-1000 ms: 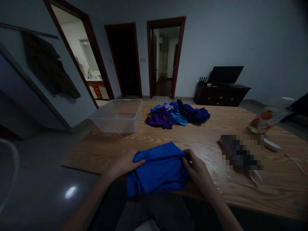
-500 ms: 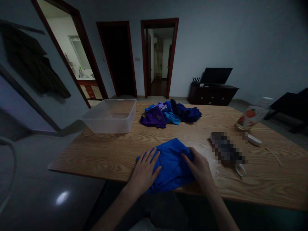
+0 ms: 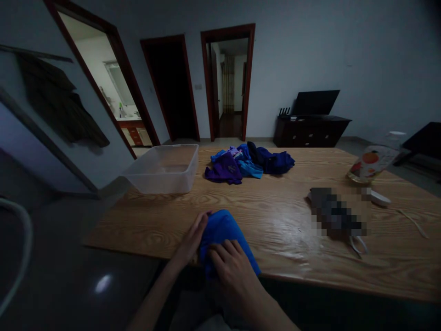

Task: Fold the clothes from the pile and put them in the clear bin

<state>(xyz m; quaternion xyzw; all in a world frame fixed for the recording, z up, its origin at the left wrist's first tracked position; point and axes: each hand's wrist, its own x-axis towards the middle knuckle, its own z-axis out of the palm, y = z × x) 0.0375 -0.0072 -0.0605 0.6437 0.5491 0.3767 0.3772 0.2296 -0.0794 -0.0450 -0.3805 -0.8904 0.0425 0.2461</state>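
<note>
Right hand (image 3: 232, 266) flat on blue cloth (image 3: 223, 232) | left hand (image 3: 191, 241) gripping its side | table (image 3: 275, 220) near edge, bare wood rightward

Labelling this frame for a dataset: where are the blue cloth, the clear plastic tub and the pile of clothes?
blue cloth (image 3: 223, 230): head view, top fold.
clear plastic tub (image 3: 165, 181): head view, near wall.
pile of clothes (image 3: 225, 168): head view, purple garment.

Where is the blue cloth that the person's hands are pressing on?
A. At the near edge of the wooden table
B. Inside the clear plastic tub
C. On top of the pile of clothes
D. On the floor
A: the blue cloth lies at the near edge of the wooden table under the left hand and right hand, apart from the tub and the pile of clothes.
</note>
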